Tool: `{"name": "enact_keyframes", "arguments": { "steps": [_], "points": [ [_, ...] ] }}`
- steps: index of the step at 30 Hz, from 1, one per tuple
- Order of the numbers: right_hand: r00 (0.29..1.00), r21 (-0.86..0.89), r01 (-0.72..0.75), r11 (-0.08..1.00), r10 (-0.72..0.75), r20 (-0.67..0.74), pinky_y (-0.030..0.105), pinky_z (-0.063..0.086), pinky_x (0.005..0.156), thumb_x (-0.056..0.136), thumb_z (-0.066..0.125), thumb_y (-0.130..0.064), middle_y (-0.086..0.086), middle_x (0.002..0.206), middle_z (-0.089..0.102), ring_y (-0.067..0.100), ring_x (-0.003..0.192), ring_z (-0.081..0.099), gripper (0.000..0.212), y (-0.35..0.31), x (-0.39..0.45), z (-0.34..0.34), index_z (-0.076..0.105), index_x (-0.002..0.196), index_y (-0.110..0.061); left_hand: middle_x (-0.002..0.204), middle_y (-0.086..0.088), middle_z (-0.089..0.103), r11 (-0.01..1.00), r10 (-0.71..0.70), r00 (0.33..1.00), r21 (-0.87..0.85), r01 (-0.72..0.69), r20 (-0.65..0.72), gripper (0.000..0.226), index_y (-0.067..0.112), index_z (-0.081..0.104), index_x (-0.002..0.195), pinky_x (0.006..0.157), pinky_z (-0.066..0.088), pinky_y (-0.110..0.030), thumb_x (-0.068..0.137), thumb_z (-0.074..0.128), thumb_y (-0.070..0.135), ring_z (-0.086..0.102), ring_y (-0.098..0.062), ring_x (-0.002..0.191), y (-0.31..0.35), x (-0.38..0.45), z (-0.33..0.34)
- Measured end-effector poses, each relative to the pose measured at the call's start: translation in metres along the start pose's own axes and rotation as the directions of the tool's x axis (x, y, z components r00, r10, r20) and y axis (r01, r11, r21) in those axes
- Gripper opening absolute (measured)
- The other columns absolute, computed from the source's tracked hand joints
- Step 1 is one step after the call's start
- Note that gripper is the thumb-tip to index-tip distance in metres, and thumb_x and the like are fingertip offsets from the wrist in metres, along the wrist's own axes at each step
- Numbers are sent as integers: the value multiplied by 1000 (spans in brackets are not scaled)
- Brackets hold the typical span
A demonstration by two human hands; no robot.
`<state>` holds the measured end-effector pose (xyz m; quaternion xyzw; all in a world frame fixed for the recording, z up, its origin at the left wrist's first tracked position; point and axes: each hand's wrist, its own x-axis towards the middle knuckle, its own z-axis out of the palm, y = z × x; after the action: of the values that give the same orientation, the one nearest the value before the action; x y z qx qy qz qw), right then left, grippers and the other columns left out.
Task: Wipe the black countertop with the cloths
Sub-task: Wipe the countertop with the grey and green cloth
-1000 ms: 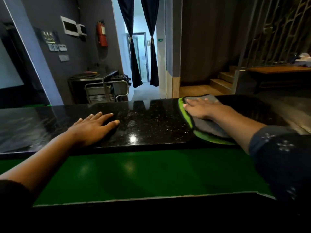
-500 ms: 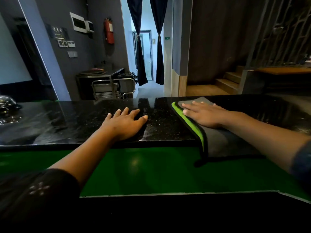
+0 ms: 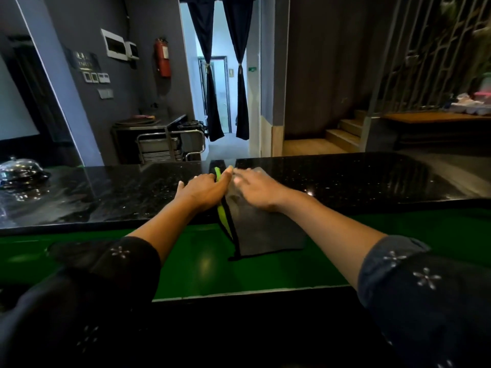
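Note:
The black speckled countertop [image 3: 345,179] runs across the view. A grey cloth [image 3: 265,229] with a bright green underside lies on it at the middle, and its near end hangs over the front edge onto the lower green shelf [image 3: 106,251]. My right hand [image 3: 255,188] presses flat on the cloth with fingers spread, slightly blurred. My left hand [image 3: 203,188] lies flat on the counter right beside the cloth's green left edge, its thumb touching that edge.
A shiny metal dome-shaped object [image 3: 21,171] sits on the counter at the far left. Beyond the counter are a metal trolley [image 3: 170,147], a curtained doorway and wooden steps [image 3: 342,134] at the right. The counter's right part curves away.
My right hand has slid the cloth leftwards along the counter. My left hand has moved right until it meets the cloth's edge. More of the cloth now hangs over the front edge.

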<state>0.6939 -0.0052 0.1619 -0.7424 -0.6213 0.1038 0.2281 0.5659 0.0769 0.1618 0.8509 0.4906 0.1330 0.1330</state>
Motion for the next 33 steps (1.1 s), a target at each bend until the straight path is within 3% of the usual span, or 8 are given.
{"name": "enact_keyframes", "arguments": {
  "steps": [3, 7, 11, 18, 22, 26, 29, 33],
  "points": [
    [968, 53, -130, 990, 138, -211, 49, 31, 112, 99, 43, -43, 8, 153, 39, 31, 140, 35, 55, 20, -13, -26, 38, 148, -20, 149, -19, 39, 996, -76, 996, -44, 77, 42, 108, 6, 42, 142, 114, 16, -59, 76, 15, 87, 36, -37, 137, 4, -13, -9],
    [927, -170, -350, 921, 315, -202, 49, 34, 105, 93, 51, -54, 11, 143, 46, 37, 132, 38, 58, 37, -35, -38, 49, 137, -18, 153, -17, 32, 992, -92, 995, 87, 88, 47, 125, 6, 34, 145, 115, 9, -61, 60, 26, 97, 28, -36, 141, 4, -31, -1],
    [932, -79, -341, 937, 326, -159, 48, 46, 94, 84, 64, -56, 9, 108, 60, 35, 113, 56, 41, 35, -35, -35, 64, 95, -16, 149, -15, 38, 997, -39, 998, 58, 41, -46, 123, 5, 38, 141, 115, 10, -60, 59, 31, 97, 30, -33, 140, 8, -44, 9],
    [914, 104, -399, 911, 404, -40, 37, 50, 88, 78, 80, -34, 12, 120, 60, 29, 109, 58, 58, 17, -53, -51, 58, 120, -1, 113, -8, 62, 962, -7, 996, -271, -18, -92, 51, 16, 54, 107, 102, 42, -50, 77, 72, 52, 58, -27, 106, 32, -73, 0],
    [935, 300, -332, 894, 353, -16, 33, 51, 71, 82, 77, -28, 8, 105, 67, 22, 91, 63, 30, 13, -73, -60, 68, 103, -7, 116, -9, 61, 938, -2, 984, -341, -60, -177, 37, 15, 54, 115, 95, 49, -45, 84, 72, 25, 59, -29, 105, 41, -87, -17],
    [966, 559, -162, 813, 246, -79, 24, 42, 60, 84, 75, -15, 5, 96, 68, 14, 84, 63, 18, 7, -102, -70, 62, 96, -15, 108, -6, 61, 769, -6, 991, -635, -80, -131, 34, 13, 55, 111, 89, 49, -32, 82, 74, 13, 59, -23, 106, 37, -102, -40],
    [962, 643, -110, 758, 244, -123, 28, 45, 65, 82, 76, -14, 5, 107, 67, 18, 95, 63, 34, 3, -116, -76, 58, 111, -16, 108, -10, 64, 612, 3, 999, -790, -45, -54, 35, 14, 53, 106, 82, 55, -36, 80, 75, 7, 64, -23, 99, 33, -113, -52],
    [949, 695, -90, 714, 272, -157, 25, 42, 56, 84, 74, -9, 6, 107, 60, 15, 78, 56, 34, -6, -133, -84, 55, 110, -17, 124, -15, 59, 405, 95, 990, -913, 55, 102, 65, 11, 50, 125, 87, 56, -46, 68, 81, 1, 64, -28, 106, 33, -130, -74]
  ]
}}
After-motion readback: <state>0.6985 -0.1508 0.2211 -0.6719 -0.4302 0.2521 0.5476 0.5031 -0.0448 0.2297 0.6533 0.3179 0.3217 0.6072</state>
